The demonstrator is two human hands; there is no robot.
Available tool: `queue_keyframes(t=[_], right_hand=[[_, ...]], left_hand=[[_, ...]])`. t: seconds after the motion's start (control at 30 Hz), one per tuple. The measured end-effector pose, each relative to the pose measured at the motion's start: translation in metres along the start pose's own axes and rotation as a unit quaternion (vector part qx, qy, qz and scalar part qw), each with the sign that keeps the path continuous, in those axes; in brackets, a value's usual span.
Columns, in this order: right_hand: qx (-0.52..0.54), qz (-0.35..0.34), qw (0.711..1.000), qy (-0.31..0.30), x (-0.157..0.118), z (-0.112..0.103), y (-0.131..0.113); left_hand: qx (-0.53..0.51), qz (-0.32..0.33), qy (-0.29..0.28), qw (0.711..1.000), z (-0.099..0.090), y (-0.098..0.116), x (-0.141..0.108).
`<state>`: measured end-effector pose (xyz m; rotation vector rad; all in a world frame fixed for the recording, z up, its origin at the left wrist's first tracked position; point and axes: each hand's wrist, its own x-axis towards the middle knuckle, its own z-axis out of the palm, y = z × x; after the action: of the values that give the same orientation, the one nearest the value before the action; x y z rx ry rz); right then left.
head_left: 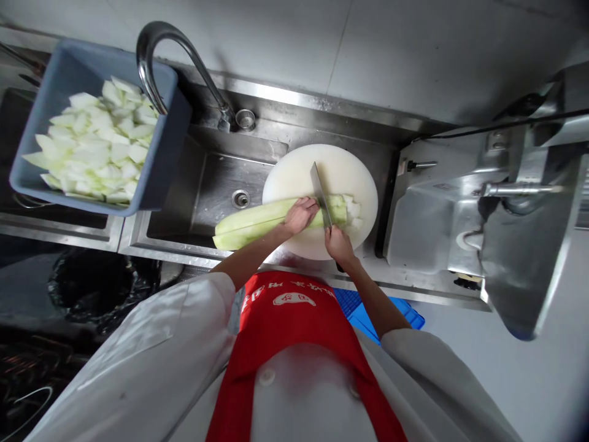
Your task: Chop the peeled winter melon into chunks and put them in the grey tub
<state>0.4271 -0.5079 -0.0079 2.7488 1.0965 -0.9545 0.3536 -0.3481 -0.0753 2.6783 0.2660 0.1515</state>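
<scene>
A long pale green gourd (257, 222), split lengthwise, lies across a round white cutting board (294, 175) and reaches out over the sink to the left. My left hand (301, 215) presses on the gourd just left of the blade, fingers bent together. In my right hand (339, 244) is the handle of a knife (321, 195), whose wide blade stands across the gourd. Right of the blade, a section of gourd and some white cut pieces (353, 210) rest on the board.
A blue-grey bin (159, 159) full of cut pale chunks stands at the left, beneath a curved faucet (177, 37). The metal sink (216, 184) lies between bin and board. A metal machine (416, 233) stands to the right. A black-lined bin (92, 282) is at lower left.
</scene>
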Motion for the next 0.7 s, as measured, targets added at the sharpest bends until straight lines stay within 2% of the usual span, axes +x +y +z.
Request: queue_keyframes(t=[0.13,0.23,0.33,0.53,0.6,0.7], right_hand=[[-0.023,0.005,1.0,-0.007,-0.031,-0.018,0.008],[-0.03,0.001,0.999,-0.018,-0.049,-0.023,0.016],[-0.021,-0.008,0.999,-0.029,-0.042,-0.016,0.014],[-0.007,-0.008,1.0,-0.005,0.007,0.0,-0.007],[-0.013,-0.011,1.0,-0.006,0.005,-0.004,-0.006],[-0.023,-0.016,1.0,-0.005,-0.018,-0.015,0.005]], left_hand=[[0.016,0.013,0.001,1.0,0.002,0.002,0.0],[0.015,0.018,0.003,1.0,0.003,0.001,0.0],[0.005,0.018,0.006,1.0,0.003,0.0,0.0],[-0.009,0.015,0.011,1.0,0.007,-0.003,-0.001],[-0.014,0.013,0.019,1.0,0.008,-0.003,-0.001],[-0.015,0.014,0.024,1.0,0.007,-0.002,-0.001]])
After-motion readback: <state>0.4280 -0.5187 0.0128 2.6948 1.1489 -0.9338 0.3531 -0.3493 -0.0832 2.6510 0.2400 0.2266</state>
